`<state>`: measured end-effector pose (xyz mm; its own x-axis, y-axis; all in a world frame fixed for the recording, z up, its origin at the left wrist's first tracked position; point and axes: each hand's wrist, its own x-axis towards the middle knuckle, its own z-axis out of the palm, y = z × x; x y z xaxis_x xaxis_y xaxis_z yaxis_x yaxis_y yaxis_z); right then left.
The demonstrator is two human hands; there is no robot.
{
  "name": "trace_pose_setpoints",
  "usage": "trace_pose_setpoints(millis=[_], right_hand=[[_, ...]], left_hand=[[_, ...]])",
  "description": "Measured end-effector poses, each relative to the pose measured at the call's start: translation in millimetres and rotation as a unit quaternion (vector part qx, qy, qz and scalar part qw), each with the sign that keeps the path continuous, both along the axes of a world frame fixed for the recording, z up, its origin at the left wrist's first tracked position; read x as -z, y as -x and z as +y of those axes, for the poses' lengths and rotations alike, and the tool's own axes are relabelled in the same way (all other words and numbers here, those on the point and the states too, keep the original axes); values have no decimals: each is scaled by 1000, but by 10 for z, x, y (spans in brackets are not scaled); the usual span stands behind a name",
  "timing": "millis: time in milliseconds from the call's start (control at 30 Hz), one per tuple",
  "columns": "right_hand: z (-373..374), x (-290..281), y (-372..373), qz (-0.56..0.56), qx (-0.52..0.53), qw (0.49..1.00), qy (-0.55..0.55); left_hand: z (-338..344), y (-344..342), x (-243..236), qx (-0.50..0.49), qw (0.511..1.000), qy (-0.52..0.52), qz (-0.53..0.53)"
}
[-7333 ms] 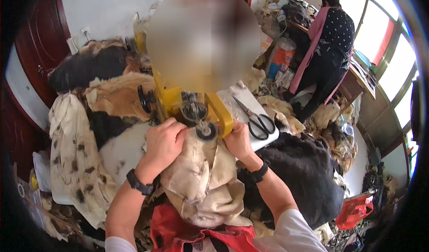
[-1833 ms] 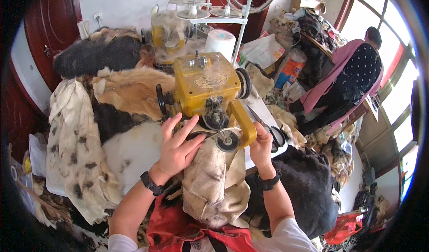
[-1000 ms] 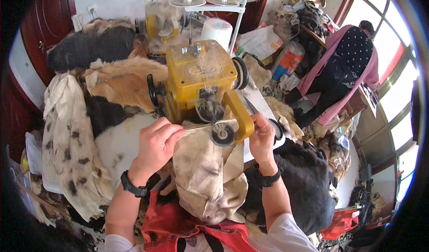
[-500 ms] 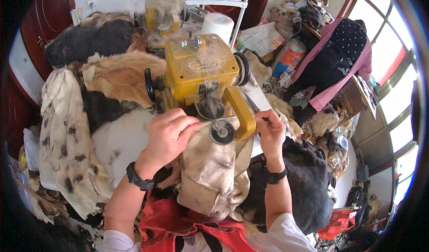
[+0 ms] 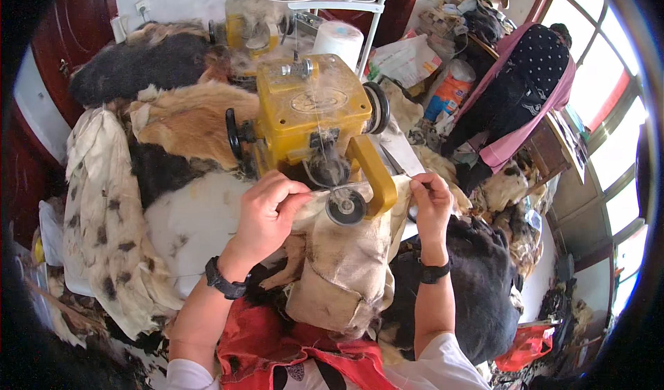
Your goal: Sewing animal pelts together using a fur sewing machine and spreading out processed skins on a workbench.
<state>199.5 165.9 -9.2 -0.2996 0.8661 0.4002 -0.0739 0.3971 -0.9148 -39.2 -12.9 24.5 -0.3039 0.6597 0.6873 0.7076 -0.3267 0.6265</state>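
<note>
A yellow fur sewing machine (image 5: 312, 103) stands in front of me, dusted with loose fibres. Its round metal disc (image 5: 345, 206) sits at the front, below a curved yellow arm (image 5: 374, 175). A pale tan hide (image 5: 339, 269) runs through at the disc and hangs down toward my lap. Left of the disc, my left hand (image 5: 271, 203) pinches the hide's upper edge between thumb and fingers. On the other side of the yellow arm, my right hand (image 5: 431, 200) pinches the same edge and holds it stretched. Thread runs down the machine's front.
Spotted white fur (image 5: 104, 217), ginger fur (image 5: 197, 120) and black fur (image 5: 142, 65) lie to the left. A white thread cone (image 5: 338, 41) stands behind the machine, near a second yellow machine (image 5: 252, 23). Scissors (image 5: 393, 160) lie at right. A person (image 5: 515, 96) bends over near the windows.
My right hand has moved right and slightly down, drawing the hide's edge out past the yellow arm. The hanging hide has shifted a little right. My left hand keeps its pinch.
</note>
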Motion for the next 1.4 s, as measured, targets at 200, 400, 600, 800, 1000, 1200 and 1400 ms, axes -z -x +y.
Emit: trace_pose_setpoints(millis=[200,400,600,800,1000,1200,1400], right_hand=[[55,64,-79,-14,20,1000,9],[31,131,-82,-20,29,999,-12],[-214,7,-55,-119,-41,992,23],[-414,52,-171,-104,-87,988,80],[-882,503,-180,9,-72,974,216],[-1719,1360,-492,-290,-29,949,123],[-1771,384,-543,-205,-63,917,-337]], left_hand=[[61,-89,44,-19,1000,-22,-9],[20,-180,58,-5,995,15,-101],[-39,-165,52,-7,992,40,-117],[-89,370,-204,-164,976,-63,126],[-11,927,-148,-125,968,41,215],[-5,961,-18,-137,982,44,118],[-489,361,25,-60,996,-5,71]])
